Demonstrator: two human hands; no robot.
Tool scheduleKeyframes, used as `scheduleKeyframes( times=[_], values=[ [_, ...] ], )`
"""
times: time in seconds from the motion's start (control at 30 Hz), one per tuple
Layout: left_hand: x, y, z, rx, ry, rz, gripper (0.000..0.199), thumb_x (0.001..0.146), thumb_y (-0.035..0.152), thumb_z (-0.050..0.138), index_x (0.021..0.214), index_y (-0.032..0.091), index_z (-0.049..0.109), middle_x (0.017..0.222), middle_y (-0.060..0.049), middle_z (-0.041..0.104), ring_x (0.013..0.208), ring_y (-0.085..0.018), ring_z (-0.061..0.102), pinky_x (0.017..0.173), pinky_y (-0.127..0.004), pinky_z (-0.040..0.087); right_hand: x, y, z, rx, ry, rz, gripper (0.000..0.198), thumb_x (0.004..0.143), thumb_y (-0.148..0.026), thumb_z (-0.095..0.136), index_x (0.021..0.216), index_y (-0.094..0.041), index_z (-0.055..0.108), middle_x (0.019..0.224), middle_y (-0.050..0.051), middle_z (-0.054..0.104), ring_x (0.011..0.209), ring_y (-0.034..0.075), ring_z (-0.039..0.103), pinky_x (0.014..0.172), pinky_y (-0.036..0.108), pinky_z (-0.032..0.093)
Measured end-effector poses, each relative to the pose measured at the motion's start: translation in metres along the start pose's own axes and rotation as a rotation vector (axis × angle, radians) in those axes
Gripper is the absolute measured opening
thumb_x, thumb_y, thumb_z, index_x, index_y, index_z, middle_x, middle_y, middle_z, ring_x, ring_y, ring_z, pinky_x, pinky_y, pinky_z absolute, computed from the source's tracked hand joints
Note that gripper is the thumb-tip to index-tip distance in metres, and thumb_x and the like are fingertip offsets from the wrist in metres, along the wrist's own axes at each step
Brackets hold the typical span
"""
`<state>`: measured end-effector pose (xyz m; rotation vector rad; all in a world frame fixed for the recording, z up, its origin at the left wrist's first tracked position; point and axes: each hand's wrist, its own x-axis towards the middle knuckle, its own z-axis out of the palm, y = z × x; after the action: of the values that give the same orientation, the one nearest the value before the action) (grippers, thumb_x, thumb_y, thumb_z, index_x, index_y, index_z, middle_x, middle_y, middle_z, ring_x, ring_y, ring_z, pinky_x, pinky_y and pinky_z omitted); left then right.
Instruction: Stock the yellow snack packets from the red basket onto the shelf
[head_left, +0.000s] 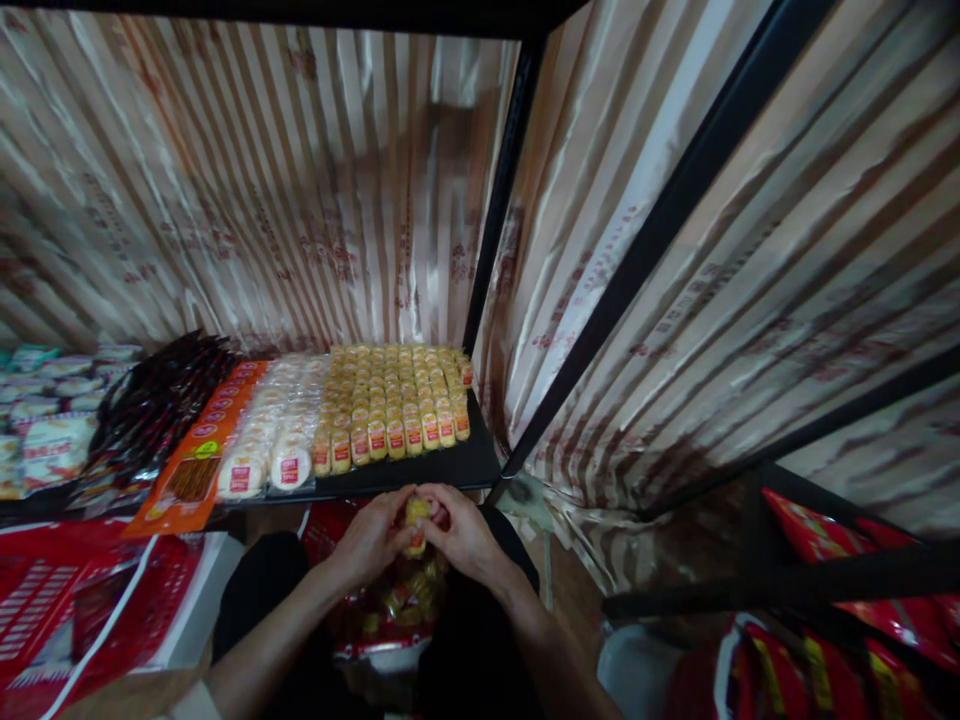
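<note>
My left hand [369, 540] and my right hand [463, 532] meet in front of the shelf edge. Between their fingers is a small yellow wrapped snack cake [416, 515], with a reddish label low on its front. Both hands are closed around it, fingertips at its top and sides. Just below, between my knees, an open red bag [390, 635] holds more yellow packets [409, 590]. Beyond my hands, rows of matching yellow snack cakes [394, 400] stand on the black shelf [390, 472].
Left of those rows are clear-wrapped round white cakes [291, 468], an orange packet [202, 440], dark slender packets [161, 400] and white packets [56, 450]. A red bag [97, 600] lies lower left. Black shelf posts [510, 180] rise ahead; red packets [817, 530] sit right.
</note>
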<state>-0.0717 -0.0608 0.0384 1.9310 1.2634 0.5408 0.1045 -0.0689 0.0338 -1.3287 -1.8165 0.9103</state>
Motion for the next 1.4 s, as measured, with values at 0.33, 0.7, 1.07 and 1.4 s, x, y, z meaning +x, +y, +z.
scheduleKeyframes(
  times=[0.33,0.7,1.07,1.4],
  values=[
    [0.032,0.001,-0.013,-0.305,0.128,-0.079,0.046,0.075,0.036,0.054,0.115,0.015,0.052,0.078,-0.001,0.059,0.067,-0.013,0.053,0.065,-0.025,0.044,0.052,0.07,0.001,0.094,0.466,0.111,0.057,0.084,-0.048,0.045,0.131,-0.017,0.045,0.141,0.014,0.039,0.127,0.024,0.041,0.095,0.037,0.046],
    [0.15,0.028,-0.044,-0.252,0.267,0.024,0.03,0.076,0.026,0.056,0.104,0.016,0.057,0.073,0.001,0.058,0.064,-0.012,0.053,0.064,-0.024,0.044,0.114,0.11,0.006,-0.208,0.585,0.154,0.069,0.089,-0.049,0.033,0.143,-0.008,0.024,0.145,0.017,0.035,0.135,0.026,0.031,0.109,0.046,0.028],
    [0.287,0.074,-0.014,0.191,0.3,0.029,0.031,0.081,0.023,0.056,0.111,0.018,0.058,0.093,-0.005,0.067,0.086,-0.017,0.062,0.078,-0.027,0.045,0.11,0.111,0.011,-0.334,0.574,0.172,0.065,0.09,-0.045,0.034,0.143,-0.009,0.025,0.144,0.018,0.036,0.133,0.029,0.034,0.105,0.047,0.032],
    [0.31,0.046,0.015,0.463,0.266,0.086,0.029,0.078,0.024,0.055,0.103,0.011,0.062,0.107,-0.016,0.061,0.114,-0.028,0.048,0.096,-0.035,0.039,0.11,0.117,0.013,-0.359,0.604,0.122,0.064,0.089,-0.042,0.038,0.143,-0.009,0.025,0.143,0.019,0.038,0.131,0.028,0.037,0.102,0.047,0.036]
  ],
)
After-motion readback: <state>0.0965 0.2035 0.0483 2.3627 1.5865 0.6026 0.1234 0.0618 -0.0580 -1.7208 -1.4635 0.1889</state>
